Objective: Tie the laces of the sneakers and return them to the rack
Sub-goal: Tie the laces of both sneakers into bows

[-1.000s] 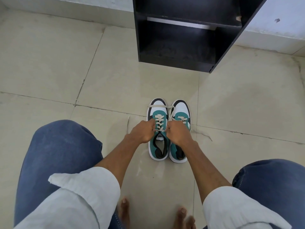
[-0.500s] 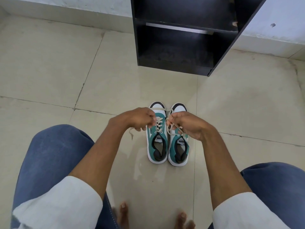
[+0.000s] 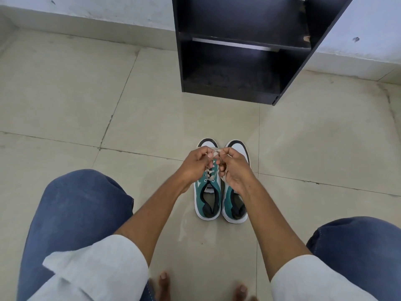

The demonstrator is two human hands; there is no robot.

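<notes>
Two teal, white and black sneakers stand side by side on the tiled floor, toes pointing away from me: the left sneaker and the right sneaker. My left hand and my right hand meet above the left sneaker's laces, each pinching a cream lace end between the fingertips. The hands hide both shoes' middle parts. The black shoe rack stands beyond the sneakers against the wall, with its shelves bare.
My knees in blue jeans sit low at left and right, with my bare toes at the bottom edge. Beige floor tiles stretch around the shoes. A white wall base runs along the back.
My hands have come together and moved up toward the toes of the left sneaker, drawing the lace ends between them. The sneakers have stayed in place.
</notes>
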